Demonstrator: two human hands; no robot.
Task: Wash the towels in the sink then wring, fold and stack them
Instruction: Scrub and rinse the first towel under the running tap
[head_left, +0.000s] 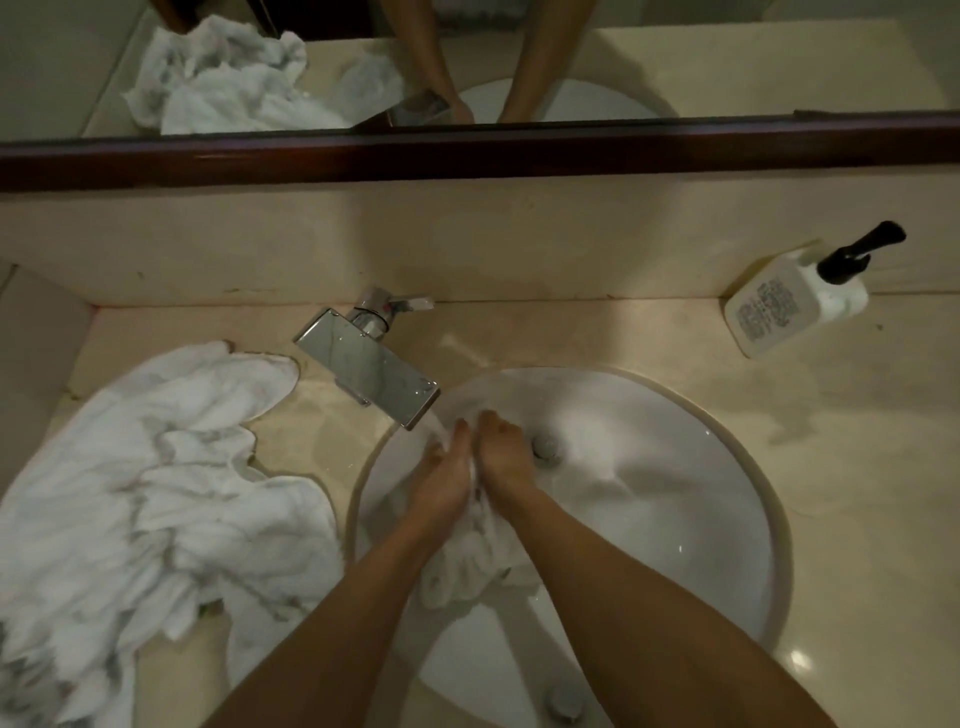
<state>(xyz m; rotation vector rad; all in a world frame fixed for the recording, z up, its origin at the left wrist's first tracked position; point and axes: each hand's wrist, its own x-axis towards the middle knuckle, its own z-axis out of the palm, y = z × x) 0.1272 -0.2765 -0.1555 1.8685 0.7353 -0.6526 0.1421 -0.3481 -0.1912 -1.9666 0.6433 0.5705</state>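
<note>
A wet white towel (470, 564) hangs bunched in the round white sink (691, 499), under the flat chrome faucet (371, 366), from which water runs. My left hand (441, 480) and my right hand (506, 457) both grip the towel's upper part, pressed close together just below the spout. The towel's lower part trails between my forearms. A heap of crumpled white towels (150, 509) lies on the beige counter (857, 467) left of the sink.
A white soap bottle (795, 304) with a black pump stands at the back right of the counter. The drain plug (545, 446) sits right of my hands. A dark-framed mirror (727, 67) runs along the wall above the backsplash.
</note>
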